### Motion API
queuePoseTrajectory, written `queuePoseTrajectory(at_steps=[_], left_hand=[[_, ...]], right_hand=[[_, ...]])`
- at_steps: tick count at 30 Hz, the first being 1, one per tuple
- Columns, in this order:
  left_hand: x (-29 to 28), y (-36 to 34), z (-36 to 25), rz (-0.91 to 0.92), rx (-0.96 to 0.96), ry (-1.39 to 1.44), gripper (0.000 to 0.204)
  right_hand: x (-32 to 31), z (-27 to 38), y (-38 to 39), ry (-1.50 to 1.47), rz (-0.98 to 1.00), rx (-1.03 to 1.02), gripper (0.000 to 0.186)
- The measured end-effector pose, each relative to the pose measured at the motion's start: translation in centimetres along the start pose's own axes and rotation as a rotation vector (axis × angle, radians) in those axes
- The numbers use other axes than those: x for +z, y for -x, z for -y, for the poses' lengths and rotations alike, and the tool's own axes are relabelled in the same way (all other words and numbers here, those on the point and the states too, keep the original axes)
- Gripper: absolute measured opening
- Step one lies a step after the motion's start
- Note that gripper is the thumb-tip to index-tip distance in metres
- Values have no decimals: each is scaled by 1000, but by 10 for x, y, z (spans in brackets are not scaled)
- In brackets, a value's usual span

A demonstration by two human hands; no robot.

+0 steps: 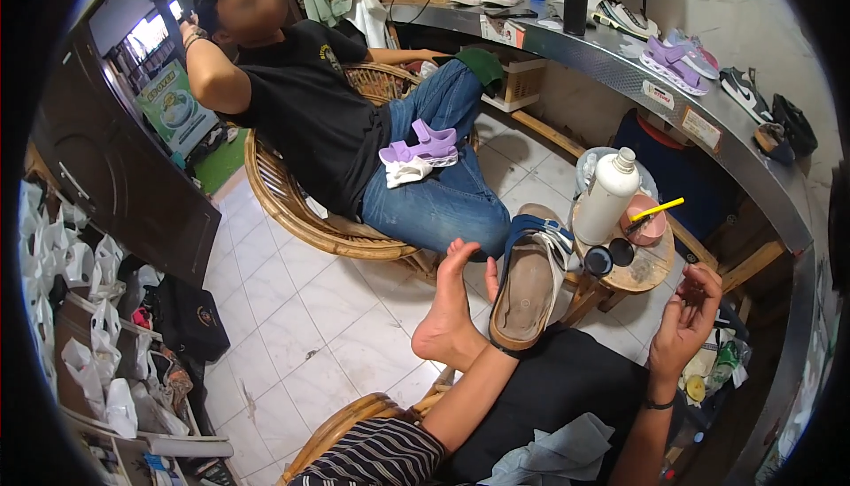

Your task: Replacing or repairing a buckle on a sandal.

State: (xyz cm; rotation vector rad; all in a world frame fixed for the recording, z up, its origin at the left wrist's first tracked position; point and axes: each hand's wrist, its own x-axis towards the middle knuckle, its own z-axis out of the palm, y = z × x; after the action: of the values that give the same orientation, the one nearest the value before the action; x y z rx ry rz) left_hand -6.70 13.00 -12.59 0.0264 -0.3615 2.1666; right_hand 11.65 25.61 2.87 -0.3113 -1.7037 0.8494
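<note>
My right hand (pixel 686 320), with a dark band at the wrist, is raised at the right beside the small round stool. Its fingers are loosely curled and nothing shows in them. My left hand is out of view. A sandal (pixel 524 300) with a brown footbed and blue and white straps stands tilted by my bare foot (pixel 452 322), at the edge of the black cloth (pixel 567 380) over my lap. Neither hand touches it. A crumpled grey-blue rag (pixel 560 451) lies on the black cloth.
The wooden stool (pixel 651 273) holds a white bottle (pixel 609 194), a pink bowl (pixel 649 227) with a yellow-handled brush (pixel 658 210), and dark round containers (pixel 598 261). Another person (pixel 310 114) sits opposite in a rattan chair, a purple sandal (pixel 429 143) on the lap. Several shoes line the metal counter (pixel 620 70).
</note>
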Motion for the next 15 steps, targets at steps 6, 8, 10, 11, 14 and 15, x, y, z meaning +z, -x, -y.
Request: queuePoseTrajectory(at_steps=[6, 8, 10, 11, 14, 15], left_hand=[[6, 0, 4, -64, 72, 13, 67], [0, -3, 1, 32, 30, 46, 73], [-2, -4, 0, 127, -16, 82, 79], [-3, -4, 0, 129, -26, 87, 80], [-2, -4, 1, 138, -55, 112, 81], [-2, -4, 1, 147, -72, 128, 81]], right_hand=[[-4, -4, 2, -84, -30, 34, 42], [-2, -2, 1, -82, -35, 38, 42], [-1, -3, 1, -76, -41, 42, 41], [0, -4, 1, -84, -46, 52, 40], [-1, -5, 0, -79, -43, 55, 37], [-1, -5, 0, -70, -35, 48, 36]])
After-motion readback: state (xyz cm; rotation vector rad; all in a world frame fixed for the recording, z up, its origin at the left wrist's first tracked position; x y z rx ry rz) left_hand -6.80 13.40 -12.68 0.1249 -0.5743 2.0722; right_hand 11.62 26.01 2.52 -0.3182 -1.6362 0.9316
